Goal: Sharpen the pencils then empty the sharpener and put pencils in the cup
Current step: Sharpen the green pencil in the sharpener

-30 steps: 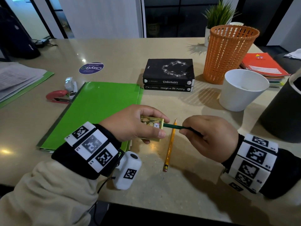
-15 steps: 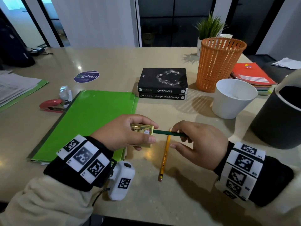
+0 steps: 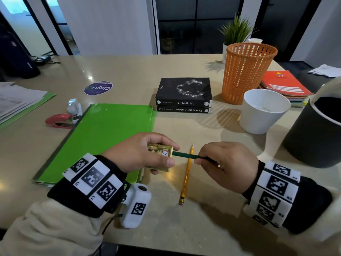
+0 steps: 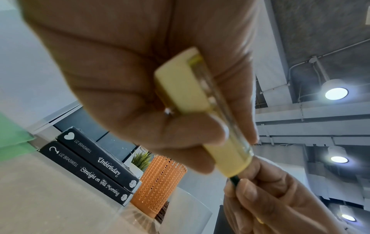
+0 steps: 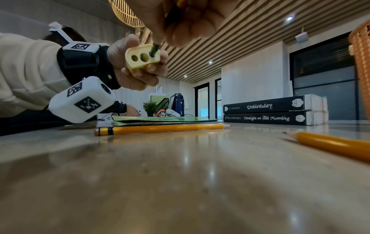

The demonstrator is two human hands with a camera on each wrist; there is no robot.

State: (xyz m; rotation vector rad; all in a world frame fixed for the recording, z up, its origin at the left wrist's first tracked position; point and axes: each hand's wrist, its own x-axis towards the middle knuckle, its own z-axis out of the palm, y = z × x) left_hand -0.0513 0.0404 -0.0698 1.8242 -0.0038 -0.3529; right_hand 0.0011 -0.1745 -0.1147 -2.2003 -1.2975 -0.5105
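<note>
My left hand grips a small yellow sharpener just above the table, right of the green folder. A dark green pencil is stuck tip-first into it. My right hand pinches that pencil's shaft. In the right wrist view the sharpener shows three holes, and the green pencil sits in the rightmost one. A yellow pencil lies on the table under the hands. A second yellow pencil lies near my right wrist. The white cup stands behind and to the right.
An orange mesh basket and two stacked black books stand behind the cup. A tall black bin is at the right edge. The green folder and a red stapler lie to the left.
My right hand's fingers opened around the green pencil and have curled back on it, turning it. The left hand keeps the sharpener in place. The head view has shifted slightly.
</note>
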